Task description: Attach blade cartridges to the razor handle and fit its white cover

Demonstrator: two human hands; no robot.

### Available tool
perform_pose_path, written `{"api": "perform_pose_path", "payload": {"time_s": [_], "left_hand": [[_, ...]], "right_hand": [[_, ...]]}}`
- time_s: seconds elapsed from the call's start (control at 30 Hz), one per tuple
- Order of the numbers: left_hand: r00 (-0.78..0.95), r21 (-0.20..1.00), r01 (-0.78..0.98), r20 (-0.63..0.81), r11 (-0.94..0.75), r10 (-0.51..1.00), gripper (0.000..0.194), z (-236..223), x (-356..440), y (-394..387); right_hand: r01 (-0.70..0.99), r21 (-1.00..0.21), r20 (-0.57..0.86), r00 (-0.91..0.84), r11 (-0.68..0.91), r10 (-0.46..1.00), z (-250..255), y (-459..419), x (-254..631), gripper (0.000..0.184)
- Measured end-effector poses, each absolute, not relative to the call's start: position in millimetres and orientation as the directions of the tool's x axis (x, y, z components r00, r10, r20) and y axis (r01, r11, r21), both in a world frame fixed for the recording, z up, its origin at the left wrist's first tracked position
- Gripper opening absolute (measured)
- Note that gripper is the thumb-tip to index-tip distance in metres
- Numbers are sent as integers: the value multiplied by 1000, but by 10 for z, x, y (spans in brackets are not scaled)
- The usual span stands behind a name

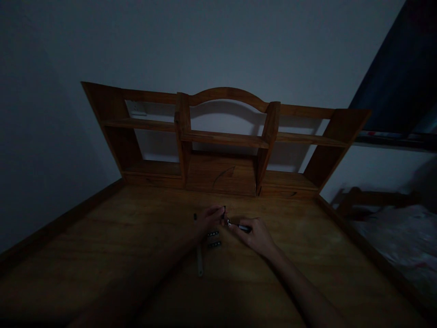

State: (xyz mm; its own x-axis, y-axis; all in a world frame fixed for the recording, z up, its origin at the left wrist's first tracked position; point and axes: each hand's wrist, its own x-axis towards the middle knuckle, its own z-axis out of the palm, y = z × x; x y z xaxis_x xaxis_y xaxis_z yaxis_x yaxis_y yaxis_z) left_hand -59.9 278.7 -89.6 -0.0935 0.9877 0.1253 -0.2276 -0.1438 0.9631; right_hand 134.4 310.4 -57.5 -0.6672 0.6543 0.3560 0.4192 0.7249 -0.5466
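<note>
In the dim head view, my right hand (254,231) is closed round the dark and pale handle of a small screwdriver (243,227), its shiny metal end pointing left. My left hand (210,217) pinches a small dark piece (224,210) right by that metal end. Whether the tool's end touches the piece, I cannot tell. Just below my left hand lie two short dark strips on the desk, one strip (213,233) above the other strip (215,244), each with small shiny bits in it. Beside them rests a long, narrow, pale flat tool (200,262), partly covered by my left forearm.
The wooden desk top (290,273) has raised side edges. At its back stands a wooden shelf unit (223,139) with several compartments, against a pale wall (218,45). Beyond the right edge, crumpled light bedding (403,237) and a dark window or curtain (403,77) show.
</note>
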Motion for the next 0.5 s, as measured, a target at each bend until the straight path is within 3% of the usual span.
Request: {"api": "perform_pose_path", "payload": {"time_s": [0.17,0.3,0.5], "left_hand": [[-248,959,-178,174,-221,953,37,-1026,-758,2920],[-371,985,38,171,-169,913,37,-1091,-881,2936],[-412,948,309,200,-71,889,32,-1022,-884,2865]], "right_hand": [[433,-533,351,-669,727,656,-587,3057,1306,43],[457,-555,385,-600,695,702,-591,3071,1301,40],[520,-556,420,-497,648,759,-599,3134,1336,46]]}}
